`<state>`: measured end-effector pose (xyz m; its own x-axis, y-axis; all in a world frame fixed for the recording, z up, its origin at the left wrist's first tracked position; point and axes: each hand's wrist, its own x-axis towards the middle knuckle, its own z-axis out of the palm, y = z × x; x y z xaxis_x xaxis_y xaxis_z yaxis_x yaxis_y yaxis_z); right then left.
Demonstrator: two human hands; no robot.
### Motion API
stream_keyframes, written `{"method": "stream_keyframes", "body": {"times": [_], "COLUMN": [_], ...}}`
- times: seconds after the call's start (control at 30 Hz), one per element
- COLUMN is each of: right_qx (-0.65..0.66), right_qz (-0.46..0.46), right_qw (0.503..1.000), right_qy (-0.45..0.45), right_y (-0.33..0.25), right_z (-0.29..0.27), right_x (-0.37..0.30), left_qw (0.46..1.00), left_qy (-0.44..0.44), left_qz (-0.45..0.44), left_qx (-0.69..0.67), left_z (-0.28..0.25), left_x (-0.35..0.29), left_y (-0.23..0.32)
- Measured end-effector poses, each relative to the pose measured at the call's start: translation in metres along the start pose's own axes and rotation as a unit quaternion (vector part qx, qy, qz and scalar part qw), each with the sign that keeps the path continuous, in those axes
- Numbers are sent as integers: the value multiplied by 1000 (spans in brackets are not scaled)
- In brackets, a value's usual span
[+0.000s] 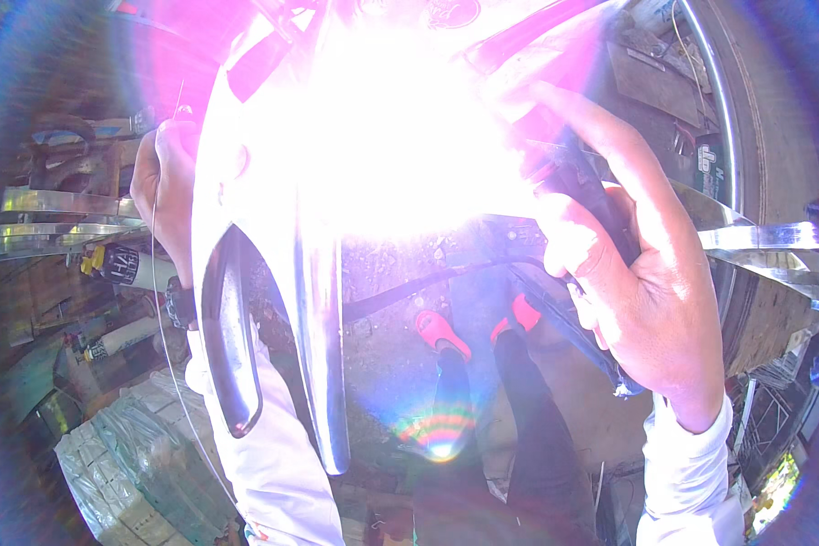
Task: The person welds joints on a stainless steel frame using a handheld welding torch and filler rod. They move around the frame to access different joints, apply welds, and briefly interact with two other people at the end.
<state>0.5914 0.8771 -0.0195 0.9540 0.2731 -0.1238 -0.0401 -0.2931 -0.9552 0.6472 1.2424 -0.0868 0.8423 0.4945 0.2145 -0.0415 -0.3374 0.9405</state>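
A blinding white arc glare washes out the middle of the head view and hides whatever lies under it. My right hand (646, 246) is closed round the black handle of a welding torch (601, 196), whose tip is lost in the glare. On the left, my left hand (168, 168) is closed on a thin wire rod (166, 309) that runs down past my sleeve. Between my hands stands a shiny curved metal piece (323, 382) with long, tapering arms. It partly covers my left hand and forearm.
A dark cable (409, 287) crosses below the glare. Flat metal strips (73, 202) stick out at left, with matching bars (764, 237) at right. Plastic-wrapped packages (127, 455) sit lower left. My feet, in red slippers (441, 332), stand on dirty ground. A bent metal tube (723, 118) rises upper right.
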Motion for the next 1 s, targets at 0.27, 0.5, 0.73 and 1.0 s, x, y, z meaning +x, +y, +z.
{"method": "stream_keyframes", "body": {"times": [0.27,0.5,0.73,1.0], "right_qx": [-42,-24,-17,82], "right_qz": [-30,-27,-13,5], "right_qw": [998,999,1000,997], "right_qy": [31,21,16,0], "right_y": [8,4,-3,-6], "right_z": [1,3,1,-2], "right_x": [1,1,1,3], "left_qw": [995,996,996,998], "left_qy": [-21,20,13,37], "left_qz": [-100,-78,-81,-50], "left_qx": [8,43,36,28], "left_z": [-12,-2,-5,8], "left_x": [21,9,12,2], "left_y": [-15,3,1,8]}}
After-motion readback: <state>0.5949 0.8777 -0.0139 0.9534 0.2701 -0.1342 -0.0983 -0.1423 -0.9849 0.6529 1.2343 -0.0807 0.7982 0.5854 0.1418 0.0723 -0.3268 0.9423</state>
